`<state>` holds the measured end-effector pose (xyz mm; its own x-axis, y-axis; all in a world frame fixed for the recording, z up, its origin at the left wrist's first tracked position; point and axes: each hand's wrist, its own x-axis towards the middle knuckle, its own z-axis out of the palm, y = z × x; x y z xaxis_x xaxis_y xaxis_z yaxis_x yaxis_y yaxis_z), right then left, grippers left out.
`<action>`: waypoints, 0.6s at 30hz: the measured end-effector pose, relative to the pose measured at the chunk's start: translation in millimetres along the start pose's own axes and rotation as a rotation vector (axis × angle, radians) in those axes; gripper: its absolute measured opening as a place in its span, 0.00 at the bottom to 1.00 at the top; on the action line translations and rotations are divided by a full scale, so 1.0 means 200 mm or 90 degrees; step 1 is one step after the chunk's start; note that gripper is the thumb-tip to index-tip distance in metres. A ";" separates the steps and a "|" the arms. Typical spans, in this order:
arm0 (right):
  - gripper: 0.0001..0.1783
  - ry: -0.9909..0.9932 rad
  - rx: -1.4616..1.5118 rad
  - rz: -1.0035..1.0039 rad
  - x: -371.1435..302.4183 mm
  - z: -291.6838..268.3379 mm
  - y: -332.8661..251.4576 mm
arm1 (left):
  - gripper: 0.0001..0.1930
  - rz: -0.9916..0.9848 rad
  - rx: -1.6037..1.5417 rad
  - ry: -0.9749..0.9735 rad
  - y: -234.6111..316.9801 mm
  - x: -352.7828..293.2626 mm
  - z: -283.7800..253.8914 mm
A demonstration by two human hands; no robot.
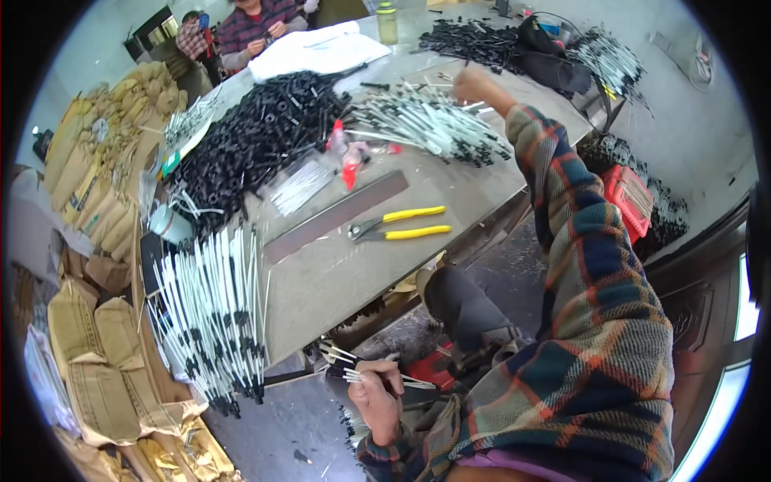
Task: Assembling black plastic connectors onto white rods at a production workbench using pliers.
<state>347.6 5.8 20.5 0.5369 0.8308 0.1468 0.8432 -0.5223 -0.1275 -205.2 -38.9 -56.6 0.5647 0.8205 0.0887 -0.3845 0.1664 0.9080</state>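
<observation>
Low in front of me, beyond the table's near edge, my left hand (379, 395) is closed around a few thin white rods (351, 375) that stick out on both sides of it. My right arm is stretched far across the table. At its end my right hand (480, 88) is curled beside a loose heap of white rods with black ends (430, 124); whether something is between its fingers is too small to make out. A second large bundle of white rods with black fittings (213, 313) lies over the table's left corner.
A big heap of black fittings (253, 136) covers the table's left part. Nearer lie yellow-handled pliers (401, 224), a flat metal bar (337, 217) and a clear bag of pins (303, 186). A red crate (628, 202) stands right. Across the table is another person (261, 32).
</observation>
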 end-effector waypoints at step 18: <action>0.12 0.097 0.107 -0.011 -0.17 0.24 -0.21 | 0.18 -0.139 0.057 -0.003 -0.08 0.08 0.35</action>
<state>292.9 9.6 -26.1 0.5314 0.7943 0.2946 0.8423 -0.4581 -0.2841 -138.9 -67.6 -40.2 0.6311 0.7675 -0.1126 -0.1867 0.2911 0.9383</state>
